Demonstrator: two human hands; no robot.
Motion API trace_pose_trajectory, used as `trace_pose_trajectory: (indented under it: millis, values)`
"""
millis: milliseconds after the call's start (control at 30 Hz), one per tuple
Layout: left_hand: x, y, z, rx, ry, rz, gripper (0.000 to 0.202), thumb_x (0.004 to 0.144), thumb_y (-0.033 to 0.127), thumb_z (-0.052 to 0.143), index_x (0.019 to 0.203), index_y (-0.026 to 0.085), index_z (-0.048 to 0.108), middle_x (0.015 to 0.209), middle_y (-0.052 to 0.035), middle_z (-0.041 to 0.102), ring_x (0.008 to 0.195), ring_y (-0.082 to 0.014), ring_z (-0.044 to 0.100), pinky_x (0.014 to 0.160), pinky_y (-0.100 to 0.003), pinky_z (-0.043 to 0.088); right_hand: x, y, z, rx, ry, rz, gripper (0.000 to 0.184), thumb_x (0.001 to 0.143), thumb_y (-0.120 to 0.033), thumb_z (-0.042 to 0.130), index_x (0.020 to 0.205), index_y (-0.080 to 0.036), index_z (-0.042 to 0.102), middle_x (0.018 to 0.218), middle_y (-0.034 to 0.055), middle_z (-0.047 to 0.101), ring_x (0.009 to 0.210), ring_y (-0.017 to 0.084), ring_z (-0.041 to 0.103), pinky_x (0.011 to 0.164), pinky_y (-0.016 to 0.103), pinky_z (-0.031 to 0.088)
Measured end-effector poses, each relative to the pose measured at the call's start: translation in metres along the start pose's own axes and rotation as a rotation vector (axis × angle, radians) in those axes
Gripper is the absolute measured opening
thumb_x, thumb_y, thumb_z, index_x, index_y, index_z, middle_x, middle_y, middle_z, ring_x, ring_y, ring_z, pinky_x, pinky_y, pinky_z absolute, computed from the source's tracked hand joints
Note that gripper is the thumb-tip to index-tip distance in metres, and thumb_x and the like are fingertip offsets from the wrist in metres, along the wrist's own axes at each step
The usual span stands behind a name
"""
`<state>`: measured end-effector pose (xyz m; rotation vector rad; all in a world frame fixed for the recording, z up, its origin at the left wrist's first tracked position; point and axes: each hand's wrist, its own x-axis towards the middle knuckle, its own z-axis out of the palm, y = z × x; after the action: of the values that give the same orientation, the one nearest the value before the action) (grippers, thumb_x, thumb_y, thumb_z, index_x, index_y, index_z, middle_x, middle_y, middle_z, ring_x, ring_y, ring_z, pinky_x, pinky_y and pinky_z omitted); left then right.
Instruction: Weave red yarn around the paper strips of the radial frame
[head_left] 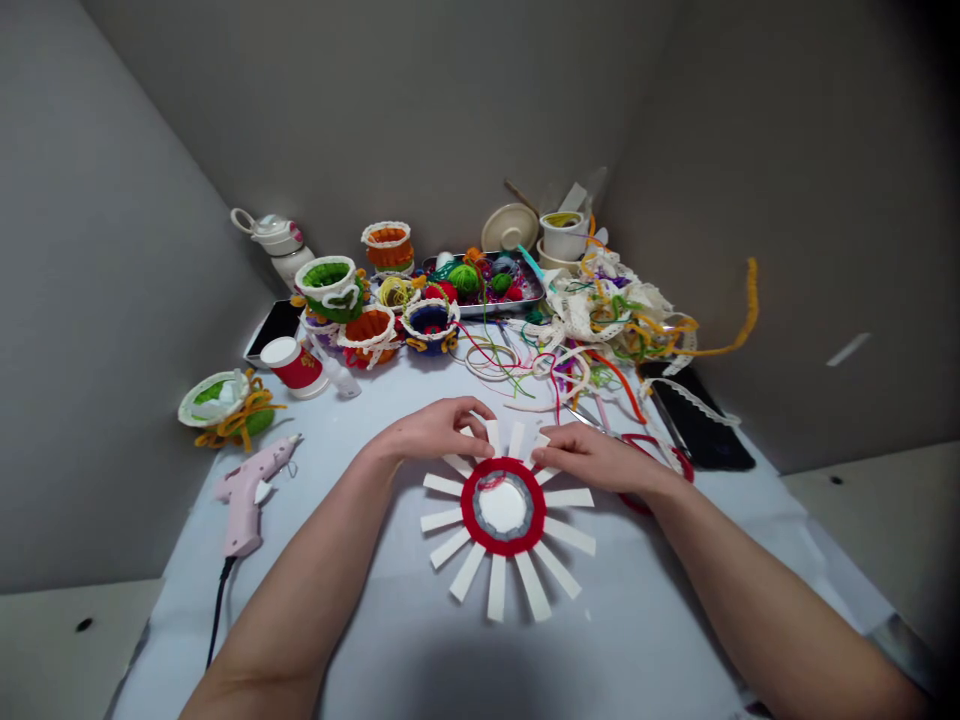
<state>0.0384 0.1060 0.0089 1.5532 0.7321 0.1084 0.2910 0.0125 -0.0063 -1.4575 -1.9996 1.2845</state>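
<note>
A cut paper cup (502, 546) lies on the table in front of me, its white strips splayed outward like sun rays. A red band circles its middle, with a grey ring and white centre inside. At the upper left of the band, my left hand (450, 428) is closed, thumb and fingers pinching a strip. My right hand (583, 452) grips the strips at the upper right, its fingertips partly hidden. Close behind my right wrist lie red-handled scissors (684, 462), partly covered by the arm.
A pink glue gun (251, 500) with a black cord lies left. Behind stand a red-and-white paper cup (298, 372), several yarn-wrapped baskets (369, 335) and a tray (480, 308) of yarn balls. Tangled lace and yarn (600, 310) lie back right, near a black phone-like slab (709, 425).
</note>
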Motion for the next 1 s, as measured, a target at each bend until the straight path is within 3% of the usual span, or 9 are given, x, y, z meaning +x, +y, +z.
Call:
trace_pose_trajectory:
  millis: [133,267,467,700,833,1000]
  values:
    - [0.002,0.006,0.014,0.094,-0.057,0.014,0.057,0.067,0.033,0.085,0.116,0.018,0.061,0.087,-0.0011,0.073,0.072,-0.015,0.063,0.066,-0.026,0.048,-0.002,-0.009,0.005,-0.018,-0.071,-0.109,0.049,0.097,-0.053,0.049,0.063,-0.018,0.052,0.068,-0.0014,0.046,0.064,0.013,0.044,0.061,0.028,0.035]
    - [0.005,0.007,0.021,0.222,-0.061,-0.012,0.046,0.068,0.024,0.081,0.112,0.018,0.068,0.083,0.0021,0.069,0.068,-0.0138,0.062,0.061,-0.024,0.045,-0.001,-0.009,0.007,-0.009,-0.07,-0.115,0.051,0.098,-0.055,0.048,0.063,-0.018,0.052,0.067,-0.0015,0.046,0.063,0.013,0.043,0.06,0.028,0.034]
    - [0.005,0.002,0.012,0.256,0.067,-0.004,0.04,0.07,0.021,0.076,0.109,0.017,0.07,0.081,0.002,0.069,0.073,-0.0157,0.063,0.065,-0.024,0.047,-0.001,0.006,-0.008,0.078,0.096,-0.036,0.049,0.094,-0.062,0.052,0.071,-0.02,0.057,0.065,-0.0014,0.05,0.062,0.014,0.043,0.057,0.028,0.035]
    - [0.007,0.0,0.015,0.235,0.061,-0.018,0.038,0.07,0.018,0.075,0.107,0.018,0.071,0.079,0.0031,0.068,0.073,-0.015,0.063,0.064,-0.023,0.049,-0.007,-0.004,-0.007,0.082,0.364,-0.126,0.031,0.093,-0.046,0.06,0.078,-0.02,0.066,0.078,0.0031,0.065,0.073,0.017,0.056,0.07,0.03,0.044]
    - [0.006,0.0,0.013,0.23,0.075,-0.01,0.038,0.07,0.019,0.075,0.107,0.017,0.071,0.079,0.0027,0.068,0.07,-0.014,0.062,0.064,-0.024,0.049,-0.01,-0.008,-0.006,0.041,0.352,-0.187,0.029,0.094,-0.042,0.06,0.079,-0.019,0.067,0.079,0.0037,0.066,0.073,0.017,0.057,0.07,0.029,0.045]
    - [0.007,-0.003,0.004,0.149,0.204,0.005,0.03,0.07,0.023,0.076,0.099,0.016,0.069,0.081,0.0012,0.068,0.072,-0.0147,0.064,0.065,-0.024,0.051,-0.007,0.002,-0.013,-0.041,0.318,-0.083,0.046,0.096,-0.055,0.054,0.068,-0.019,0.06,0.068,0.0019,0.058,0.065,0.016,0.05,0.061,0.029,0.04]
